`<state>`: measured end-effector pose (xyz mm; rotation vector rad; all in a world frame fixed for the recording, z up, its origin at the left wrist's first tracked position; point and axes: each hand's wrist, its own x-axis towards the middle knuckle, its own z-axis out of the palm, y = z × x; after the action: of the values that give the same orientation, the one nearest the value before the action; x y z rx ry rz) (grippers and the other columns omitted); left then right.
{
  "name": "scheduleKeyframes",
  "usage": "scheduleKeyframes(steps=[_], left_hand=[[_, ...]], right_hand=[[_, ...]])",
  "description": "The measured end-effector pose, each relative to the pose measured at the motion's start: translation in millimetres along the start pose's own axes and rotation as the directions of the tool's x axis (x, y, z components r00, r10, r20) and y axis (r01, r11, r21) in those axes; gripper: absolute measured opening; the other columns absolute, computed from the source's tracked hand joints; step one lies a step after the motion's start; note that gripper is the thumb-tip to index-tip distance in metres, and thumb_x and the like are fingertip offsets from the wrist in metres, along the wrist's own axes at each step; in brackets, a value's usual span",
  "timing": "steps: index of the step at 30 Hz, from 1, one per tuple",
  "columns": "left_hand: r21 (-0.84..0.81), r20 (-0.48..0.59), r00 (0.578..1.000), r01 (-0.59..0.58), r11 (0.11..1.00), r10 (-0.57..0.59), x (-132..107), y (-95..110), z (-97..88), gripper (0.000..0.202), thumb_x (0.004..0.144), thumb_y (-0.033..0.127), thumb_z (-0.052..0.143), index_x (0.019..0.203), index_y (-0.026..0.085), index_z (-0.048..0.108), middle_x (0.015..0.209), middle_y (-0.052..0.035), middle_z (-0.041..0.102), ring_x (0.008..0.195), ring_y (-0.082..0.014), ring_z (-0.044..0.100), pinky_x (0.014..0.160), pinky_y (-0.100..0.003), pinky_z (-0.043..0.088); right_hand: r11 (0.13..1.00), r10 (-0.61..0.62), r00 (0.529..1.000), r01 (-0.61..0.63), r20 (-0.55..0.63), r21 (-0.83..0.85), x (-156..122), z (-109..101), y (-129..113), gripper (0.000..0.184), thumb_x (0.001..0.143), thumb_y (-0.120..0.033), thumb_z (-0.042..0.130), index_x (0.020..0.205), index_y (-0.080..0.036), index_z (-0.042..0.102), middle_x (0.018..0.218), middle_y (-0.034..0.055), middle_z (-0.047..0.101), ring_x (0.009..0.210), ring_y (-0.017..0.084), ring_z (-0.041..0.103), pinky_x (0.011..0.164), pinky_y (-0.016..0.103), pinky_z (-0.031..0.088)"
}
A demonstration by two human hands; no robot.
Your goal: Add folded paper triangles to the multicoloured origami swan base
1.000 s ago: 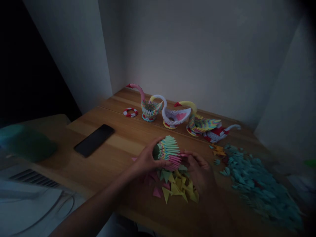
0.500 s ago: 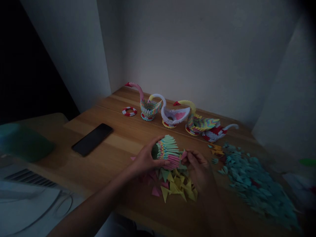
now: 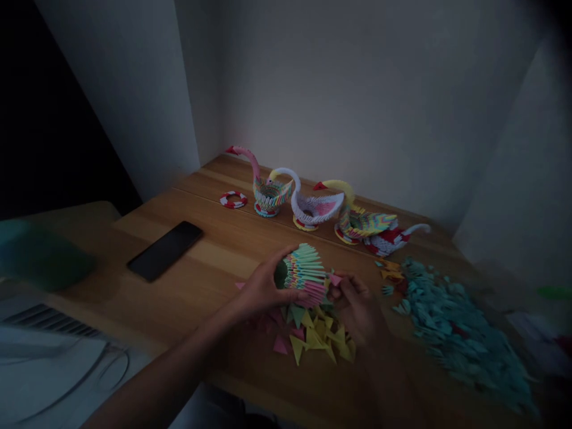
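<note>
My left hand is wrapped round the side of a folded-paper bowl, tilted so that its hollow faces left. Its outer rows are pale green with a pink patch low down. At its right edge, my right hand pinches a pink folded paper triangle between thumb and fingers. Whether that piece touches the bowl I cannot tell. Beneath both hands lies a pile of yellow paper triangles, mixed with green ones and several pink paper triangles.
Several paper swans stand along the wall, with a red and white paper ring at their left. A phone lies at left. A large heap of teal paper pieces spreads at right, beside some orange pieces.
The pink triangle in my right hand has turned and now points more sideways at the bowl's edge. My left hand keeps the bowl in much the same place.
</note>
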<state>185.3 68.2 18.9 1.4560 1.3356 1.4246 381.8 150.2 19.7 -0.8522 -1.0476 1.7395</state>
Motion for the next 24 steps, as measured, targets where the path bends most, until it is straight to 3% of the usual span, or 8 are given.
scheduleKeyframes(steps=[7,24], left_hand=[[0.066,-0.018,0.997,-0.067,0.996,0.069,0.3,-5.8,0.5,0.086,0.067,0.04,0.083,0.142,0.024,0.043,0.143,-0.011,0.048,0.131,-0.0294,0.045,0.111,-0.042,0.036],[0.107,-0.011,0.994,-0.11,0.988,0.112,2.3,-7.3,0.4,0.083,0.068,0.036,0.082,0.14,0.023,0.043,0.142,-0.0109,0.048,0.13,-0.0276,0.047,0.11,-0.04,0.037]], right_hand=[[0.994,0.106,0.994,-0.107,0.017,0.031,-2.4,4.7,0.2,0.036,0.051,-0.043,0.092,0.07,-0.019,0.073,0.058,-0.0025,0.056,0.048,0.005,0.045,0.042,0.016,0.037],[0.991,0.132,0.991,-0.133,0.034,0.006,-4.8,8.5,0.9,0.035,0.05,-0.041,0.092,0.069,-0.019,0.073,0.055,-0.0029,0.055,0.047,0.005,0.043,0.041,0.015,0.035]])
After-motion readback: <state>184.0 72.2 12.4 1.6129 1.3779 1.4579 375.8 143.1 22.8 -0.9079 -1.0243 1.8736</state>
